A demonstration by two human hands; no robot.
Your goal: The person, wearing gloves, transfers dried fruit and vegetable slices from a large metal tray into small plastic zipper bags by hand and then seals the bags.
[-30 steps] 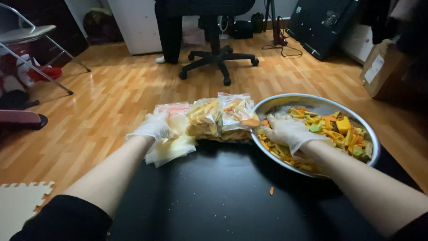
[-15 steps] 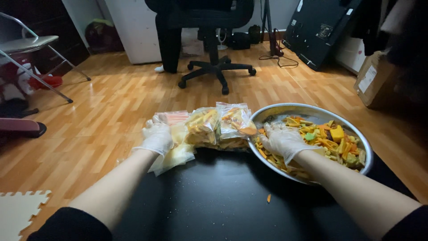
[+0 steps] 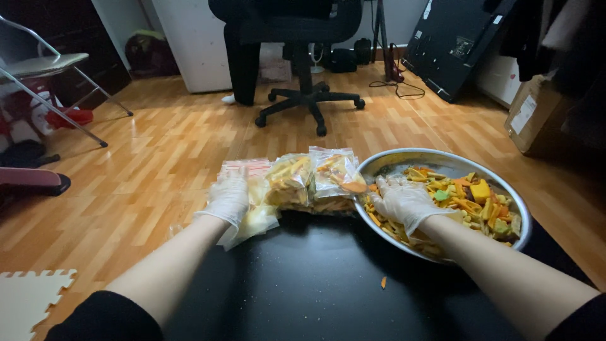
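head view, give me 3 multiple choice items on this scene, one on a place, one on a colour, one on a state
1. Where is the right hand?
A. inside the metal bowl, on the snack pieces
B. on the office chair
C. flat on the floor

2. What colour is the table top?
A. white
B. black
C. green

3. What state are the hands in?
A. bare
B. in thick oven mitts
C. in thin clear gloves

Key: 1 A, the fingers lie among the pieces inside the rim. 2 B, the surface under both arms is glossy black. 3 C, the left hand, resting on the filled plastic bags, and the right hand both show wrinkled see-through film.
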